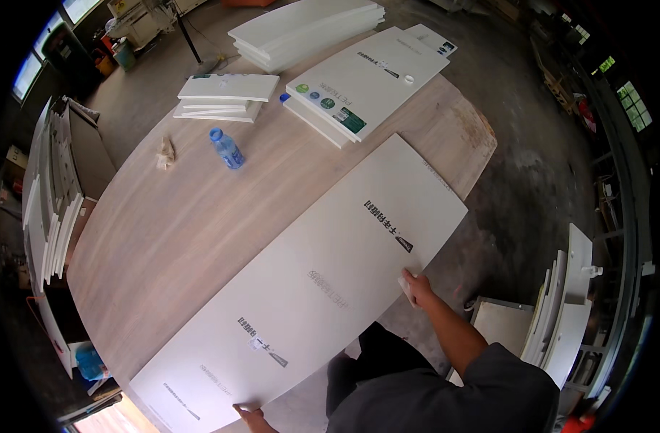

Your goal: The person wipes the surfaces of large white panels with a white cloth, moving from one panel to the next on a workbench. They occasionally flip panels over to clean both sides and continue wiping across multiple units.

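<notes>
A long white panel (323,267) with dark print and a small label lies slantwise along the near side of the wooden table. At its right-hand near edge is my right hand (418,289), closed around a small white piece (407,291), perhaps a folded cloth; its kind is unclear. The fingertips of that hand touch the panel's edge. Down at the panel's near left end, my left hand (251,418) grips the same long edge, with the thumb on top and the other fingers hidden below.
On the table (178,238) stand a blue bottle (227,149) and a crumpled tan scrap (165,154). Shorter white boards (225,88) and larger stacked panels (373,79) lie at the far side. More panels lean at the left (55,202) and right (561,310).
</notes>
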Demonstrator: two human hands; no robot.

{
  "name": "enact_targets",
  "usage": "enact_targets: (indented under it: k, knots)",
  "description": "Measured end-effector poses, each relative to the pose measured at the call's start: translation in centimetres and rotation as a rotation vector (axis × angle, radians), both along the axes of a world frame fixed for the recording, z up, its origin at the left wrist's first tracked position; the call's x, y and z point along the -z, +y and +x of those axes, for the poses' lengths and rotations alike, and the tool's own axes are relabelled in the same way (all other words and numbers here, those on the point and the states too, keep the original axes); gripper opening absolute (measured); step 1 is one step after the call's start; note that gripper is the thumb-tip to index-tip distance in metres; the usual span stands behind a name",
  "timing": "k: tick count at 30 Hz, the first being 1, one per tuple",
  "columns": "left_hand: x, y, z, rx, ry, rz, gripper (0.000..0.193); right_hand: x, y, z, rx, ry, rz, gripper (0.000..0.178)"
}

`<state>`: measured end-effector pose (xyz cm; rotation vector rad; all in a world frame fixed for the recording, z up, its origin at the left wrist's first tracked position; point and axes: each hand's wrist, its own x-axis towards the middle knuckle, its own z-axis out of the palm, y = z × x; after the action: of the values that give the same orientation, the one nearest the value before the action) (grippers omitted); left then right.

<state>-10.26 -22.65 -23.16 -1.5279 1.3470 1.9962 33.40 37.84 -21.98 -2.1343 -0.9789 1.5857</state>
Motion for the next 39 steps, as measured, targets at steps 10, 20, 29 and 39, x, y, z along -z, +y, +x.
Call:
enact_targets:
  k: [10,20,29,39]
  knots:
    - [0.5,0.3,-2.0,0.036,-0.014,-0.038,0.059,-2.6,3.1,-1.5,-0.28,-0.056,-0.175,0.083]
    - [-3.5,0.3,1.3,0.307,-0.124,-0.435,0.094,-4.1,-13.0,8.3,0.032,0.808,-0.246,0.054]
    - [1.8,-3.1,-2.2,0.371,0.095,0.033,0.096,-15.1,-27.3,8.5,0.3,1.351,0.001,0.04]
    - [-11.6,21.3,24.5,2.909,0.397,0.352,0.078,-28.0,-40.7,17.9,0.552,0.713,0.661,0.031]
